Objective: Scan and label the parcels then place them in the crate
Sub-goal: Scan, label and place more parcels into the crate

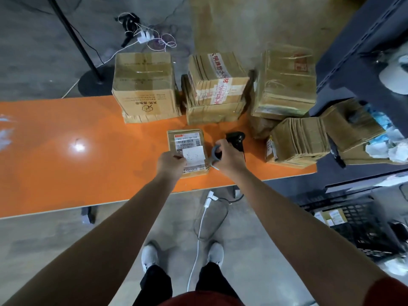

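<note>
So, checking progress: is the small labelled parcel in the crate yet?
Out: small parcel lies on the orange table, left hand on it; black crate stands apart.

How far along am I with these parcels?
Done: some labelled parcels show in the black crate. In hand: your left hand is at a white label on the small parcel, your right hand grips the scanner. Left: this parcel and the stacked boxes on the orange table.

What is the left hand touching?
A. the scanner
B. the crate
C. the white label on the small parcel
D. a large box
C: the left hand sits on the white label of the small parcel; the right hand grips the scanner.
</note>
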Demonstrator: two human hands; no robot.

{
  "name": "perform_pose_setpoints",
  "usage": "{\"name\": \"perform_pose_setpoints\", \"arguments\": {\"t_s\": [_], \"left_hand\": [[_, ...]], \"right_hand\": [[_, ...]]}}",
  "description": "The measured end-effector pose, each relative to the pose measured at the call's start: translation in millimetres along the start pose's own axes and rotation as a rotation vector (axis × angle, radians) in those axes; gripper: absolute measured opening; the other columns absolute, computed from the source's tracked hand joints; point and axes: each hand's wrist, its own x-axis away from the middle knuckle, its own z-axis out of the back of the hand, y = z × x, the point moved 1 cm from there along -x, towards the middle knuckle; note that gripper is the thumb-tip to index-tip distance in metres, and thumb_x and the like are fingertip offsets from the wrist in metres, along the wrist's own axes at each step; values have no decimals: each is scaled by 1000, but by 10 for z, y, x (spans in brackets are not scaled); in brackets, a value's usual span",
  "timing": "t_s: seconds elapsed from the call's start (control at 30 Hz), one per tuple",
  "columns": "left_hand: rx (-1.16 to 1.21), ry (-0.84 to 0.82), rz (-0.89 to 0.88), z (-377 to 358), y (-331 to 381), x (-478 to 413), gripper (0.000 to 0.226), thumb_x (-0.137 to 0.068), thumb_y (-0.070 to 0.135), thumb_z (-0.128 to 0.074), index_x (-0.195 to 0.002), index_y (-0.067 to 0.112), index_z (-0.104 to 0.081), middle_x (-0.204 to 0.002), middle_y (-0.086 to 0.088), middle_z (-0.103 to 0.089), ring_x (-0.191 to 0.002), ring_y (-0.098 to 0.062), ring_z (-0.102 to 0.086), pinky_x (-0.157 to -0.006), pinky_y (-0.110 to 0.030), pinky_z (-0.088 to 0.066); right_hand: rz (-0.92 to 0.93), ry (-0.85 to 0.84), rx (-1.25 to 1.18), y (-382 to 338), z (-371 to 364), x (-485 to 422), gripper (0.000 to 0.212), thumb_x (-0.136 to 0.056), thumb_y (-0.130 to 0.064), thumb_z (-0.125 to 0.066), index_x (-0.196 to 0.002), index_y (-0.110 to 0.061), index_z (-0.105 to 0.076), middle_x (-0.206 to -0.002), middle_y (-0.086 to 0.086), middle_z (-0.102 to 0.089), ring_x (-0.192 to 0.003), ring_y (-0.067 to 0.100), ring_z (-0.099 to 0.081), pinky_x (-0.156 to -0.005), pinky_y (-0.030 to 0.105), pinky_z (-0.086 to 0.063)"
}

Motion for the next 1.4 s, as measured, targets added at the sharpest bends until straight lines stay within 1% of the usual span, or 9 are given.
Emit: {"name": "perform_pose_setpoints", "arguments": {"t_s": [0.17,0.23,0.33,0.43,0.57,0.83,1.07,1.2,1.4], "left_hand": [[38,30,47,157,-17,-21,23,-66,16,-52,-74,1,-68,-67,-17,-60,-62,-24,-51,-61,-43,-53],[61,14,56,200,-33,-16,18,-67,17,-53,-72,6,-67,-71,-21,-64,-64,-26,-54,-62,-36,-47],[72,4,68,255,-111,-37,18,-78,10,-58,-62,13,-65,-78,-23,-69,-69,-29,-61,-65,-34,-43],[76,-23,62,297,-160,-55,15,-72,13,-58,-58,13,-65,-78,-27,-68,-69,-26,-57,-66,-34,-40],[20,-54,48,332,-194,-100,15,-76,9,-57,-74,2,-70,-72,-21,-63,-65,-24,-50,-63,-34,-39],[-74,-77,43,370,-149,-159,18,-82,2,-42,-68,11,-49,-58,-7,-42,-60,-22,-36,-57,-32,-27],[-39,-77,93,362,-198,-227,19,-82,7,-47,-64,14,-47,-73,-10,-53,-69,-25,-45,-65,-36,-43],[6,-44,118,373,-206,-202,23,-78,12,-52,-56,10,-48,-69,-16,-58,-68,-28,-52,-81,-50,-56],[41,-27,143,391,-259,-214,26,-76,4,-55,-51,5,-52,-58,-16,-58,-62,-29,-55,-69,-41,-54]], "right_hand": [[14,106,-76,-129,69,44,19,-95,-28,-57,-111,-18,-60,-108,-1,-60,-95,18,-61,-78,30,-46],[21,124,-150,-224,84,88,19,-98,-26,-51,-101,-12,-64,-99,1,-62,-89,19,-61,-72,31,-47],[6,-8,-255,-378,8,134,25,-100,-31,-49,-99,-11,-65,-89,0,-64,-86,18,-61,-70,34,-47],[-19,-58,-312,-506,-79,170,29,-101,-37,-48,-97,-12,-62,-79,-4,-59,-75,16,-58,-59,30,-42],[-53,-36,-284,-630,-148,186,22,-98,-30,-51,-91,-12,-60,-80,1,-61,-73,18,-57,-61,31,-43],[-84,0,-121,-783,-237,147,17,-99,-29,-49,-90,-17,-56,-84,2,-63,-76,19,-61,-57,29,-43],[-91,4,-73,-810,-242,151,17,-100,-28,-48,-90,-16,-55,-87,5,-64,-78,20,-65,-58,31,-48],[-60,51,38,-821,-270,165,17,-100,-26,-48,-89,-14,-53,-87,4,-61,-76,19,-61,-52,26,-37],[-53,71,156,-845,-290,157,18,-99,-29,-49,-87,-15,-52,-87,3,-58,-78,19,-57,-62,32,-42]]}}
